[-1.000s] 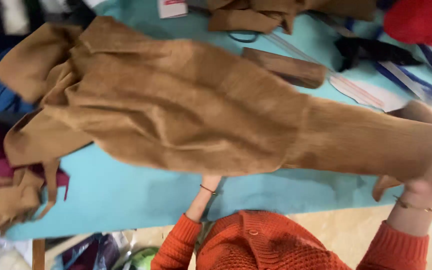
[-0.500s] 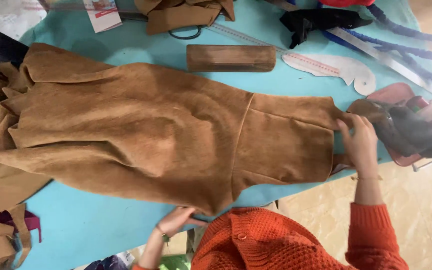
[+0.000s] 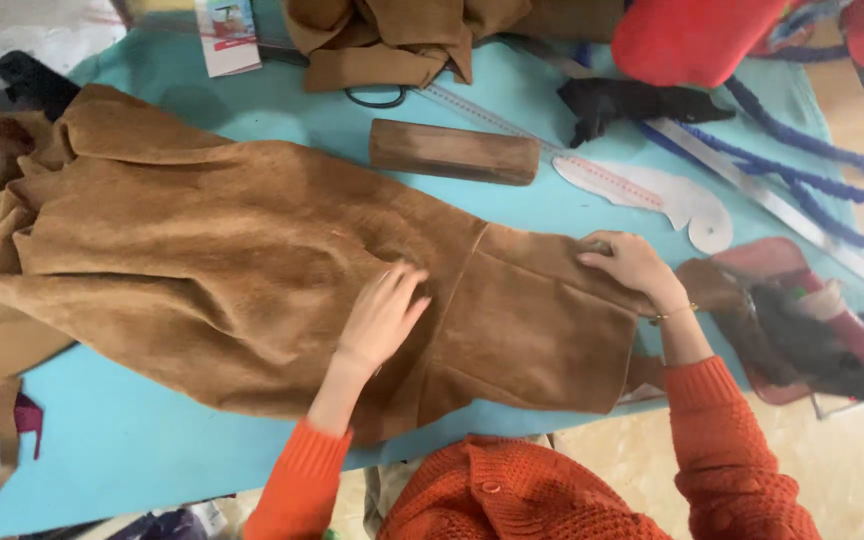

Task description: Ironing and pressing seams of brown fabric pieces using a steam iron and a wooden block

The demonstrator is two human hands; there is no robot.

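Observation:
A large brown suede-like garment (image 3: 212, 260) lies spread across the turquoise table (image 3: 132, 450). My left hand (image 3: 384, 312) rests flat on its middle, fingers apart, just left of a seam. My right hand (image 3: 632, 265) presses on the upper right corner of the garment's end panel (image 3: 542, 330), fingers on the cloth near the edge. Both arms wear orange knitted sleeves. Neither hand holds anything.
A wooden block (image 3: 452, 152) lies beyond the garment, with black scissors (image 3: 377, 97), a long ruler (image 3: 782, 205) and a white curved pattern ruler (image 3: 652, 190). More brown cloth (image 3: 392, 40), a red cushion (image 3: 692, 35), blue cord (image 3: 812, 160) and a small booklet (image 3: 227, 35) sit farther back. Fabric scraps (image 3: 802, 320) lie at right.
My left hand came up from the table's near edge onto the middle of the garment. My right hand shifted left along the end panel. The garment lies flatter.

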